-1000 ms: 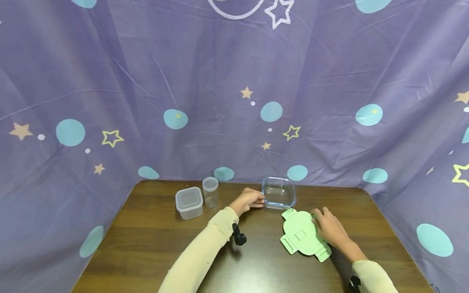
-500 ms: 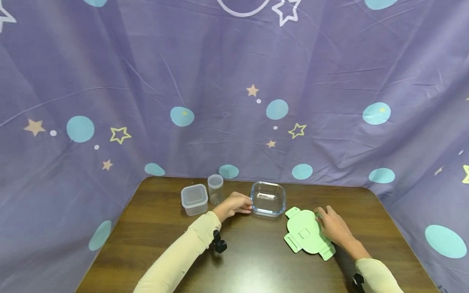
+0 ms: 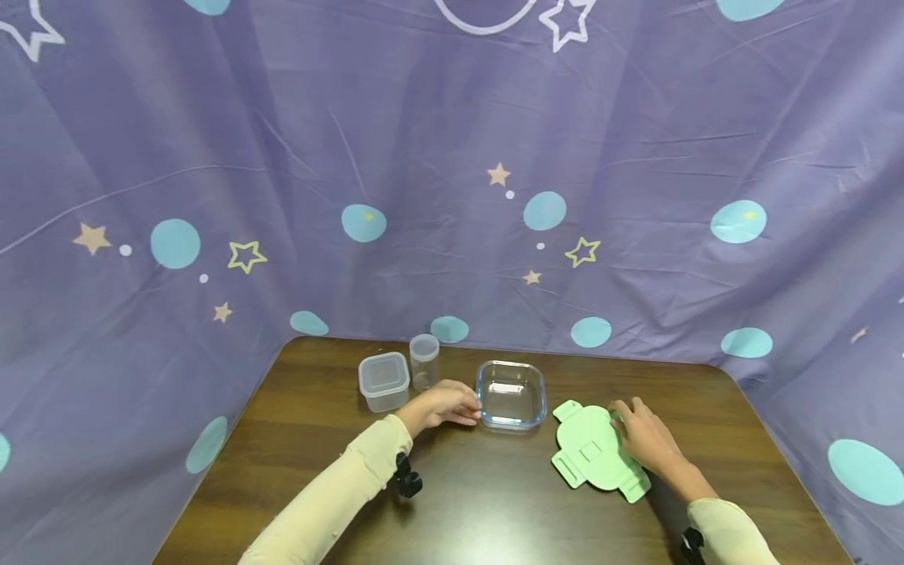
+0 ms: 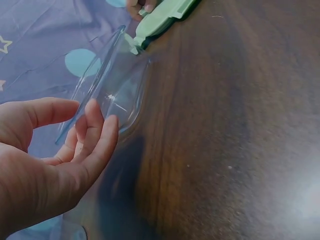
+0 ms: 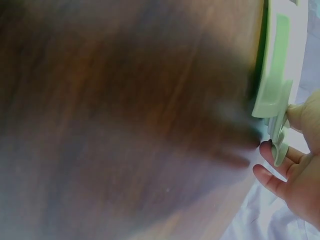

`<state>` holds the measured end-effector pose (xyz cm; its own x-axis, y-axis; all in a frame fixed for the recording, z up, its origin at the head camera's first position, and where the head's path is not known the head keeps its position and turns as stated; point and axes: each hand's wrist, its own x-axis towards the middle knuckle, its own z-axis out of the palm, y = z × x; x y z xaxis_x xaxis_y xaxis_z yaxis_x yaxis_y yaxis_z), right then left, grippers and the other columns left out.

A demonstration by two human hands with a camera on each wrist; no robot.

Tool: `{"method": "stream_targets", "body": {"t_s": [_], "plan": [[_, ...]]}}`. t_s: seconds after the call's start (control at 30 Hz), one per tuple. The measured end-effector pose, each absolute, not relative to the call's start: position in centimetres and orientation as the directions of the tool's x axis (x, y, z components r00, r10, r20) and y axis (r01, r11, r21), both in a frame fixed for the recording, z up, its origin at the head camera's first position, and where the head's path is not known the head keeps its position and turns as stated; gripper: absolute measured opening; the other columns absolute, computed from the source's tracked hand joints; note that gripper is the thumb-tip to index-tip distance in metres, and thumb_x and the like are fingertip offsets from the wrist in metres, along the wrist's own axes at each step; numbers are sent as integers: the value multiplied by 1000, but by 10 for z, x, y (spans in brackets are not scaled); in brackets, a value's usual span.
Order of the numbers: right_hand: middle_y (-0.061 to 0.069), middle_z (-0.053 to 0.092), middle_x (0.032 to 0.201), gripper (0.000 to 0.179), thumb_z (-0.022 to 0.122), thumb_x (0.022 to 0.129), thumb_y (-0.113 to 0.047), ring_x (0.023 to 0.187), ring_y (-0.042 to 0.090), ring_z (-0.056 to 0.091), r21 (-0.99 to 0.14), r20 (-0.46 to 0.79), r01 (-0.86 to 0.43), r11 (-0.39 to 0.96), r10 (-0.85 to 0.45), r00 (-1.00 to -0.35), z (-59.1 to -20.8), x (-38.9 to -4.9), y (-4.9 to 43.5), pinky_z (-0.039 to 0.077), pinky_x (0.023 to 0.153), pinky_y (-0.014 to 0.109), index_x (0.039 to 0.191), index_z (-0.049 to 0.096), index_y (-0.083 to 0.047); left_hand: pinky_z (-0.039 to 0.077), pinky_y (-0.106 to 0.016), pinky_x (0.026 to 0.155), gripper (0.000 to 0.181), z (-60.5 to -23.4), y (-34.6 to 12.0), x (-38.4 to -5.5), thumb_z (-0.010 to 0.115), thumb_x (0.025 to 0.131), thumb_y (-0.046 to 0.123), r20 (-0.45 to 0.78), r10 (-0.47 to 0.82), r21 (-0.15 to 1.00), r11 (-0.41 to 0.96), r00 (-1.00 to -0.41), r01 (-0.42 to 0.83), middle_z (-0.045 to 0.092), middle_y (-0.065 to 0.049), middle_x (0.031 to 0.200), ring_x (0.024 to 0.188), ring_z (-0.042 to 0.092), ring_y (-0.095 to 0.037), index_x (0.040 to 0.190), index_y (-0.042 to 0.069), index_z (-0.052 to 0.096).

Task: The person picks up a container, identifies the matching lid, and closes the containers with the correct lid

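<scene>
A square clear glass container [image 3: 511, 395] stands upright at the table's middle, with no lid on it. My left hand [image 3: 449, 403] holds its left side; in the left wrist view the thumb lies at the rim [image 4: 102, 75] and the fingers touch the outer wall. To the right, a light green lid [image 3: 592, 449] with side flaps lies on the table. My right hand [image 3: 646, 437] pinches the lid's right flap [image 5: 281, 145] between thumb and fingers, as the right wrist view shows. The flap partly hides the fingertips.
Left of the glass container stand a small lidded plastic box [image 3: 384, 380] and a clear lidded jar [image 3: 424, 362]. A purple patterned cloth [image 3: 452, 196] hangs behind the far edge of the wooden table [image 3: 466, 502].
The left hand has drawn the glass container leftward and nearer to me, away from the lid. The right hand stays on the lid, which has barely moved. The head view has shifted slightly.
</scene>
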<state>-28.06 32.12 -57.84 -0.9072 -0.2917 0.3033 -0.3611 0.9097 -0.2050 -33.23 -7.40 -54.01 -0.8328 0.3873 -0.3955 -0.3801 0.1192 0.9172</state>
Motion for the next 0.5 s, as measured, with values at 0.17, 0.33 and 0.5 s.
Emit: {"method": "stream_targets", "body": {"t_s": [0.17, 0.33, 0.5], "plan": [[12, 52, 88, 23, 70, 93, -7, 64, 16, 43, -207, 298, -361, 909, -293, -908, -579, -281, 320, 36, 53, 29, 115, 64, -6, 64, -39, 81, 10, -540, -79, -325, 62, 90, -8, -399, 423, 914, 109, -814, -391, 66, -4, 75, 69, 69, -13, 99, -5, 61], [12, 53, 90, 23, 70, 93, -8, 65, 16, 44, -215, 293, -354, 910, -285, -912, -579, -281, 317, 37, 54, 30, 115, 65, -6, 63, -41, 85, 12, -541, -84, -319, 63, 91, -6, -403, 453, 914, 147, -795, -379, 67, -3, 76, 71, 69, -12, 90, 5, 60], [12, 53, 89, 22, 70, 93, -7, 65, 16, 43, -222, 283, -354, 909, -287, -915, -577, -281, 313, 36, 54, 30, 115, 65, -6, 63, -41, 85, 8, -540, -87, -319, 62, 93, -1, -403, 429, 915, 155, -809, -374, 67, -2, 78, 71, 69, -12, 101, -1, 62]]}}
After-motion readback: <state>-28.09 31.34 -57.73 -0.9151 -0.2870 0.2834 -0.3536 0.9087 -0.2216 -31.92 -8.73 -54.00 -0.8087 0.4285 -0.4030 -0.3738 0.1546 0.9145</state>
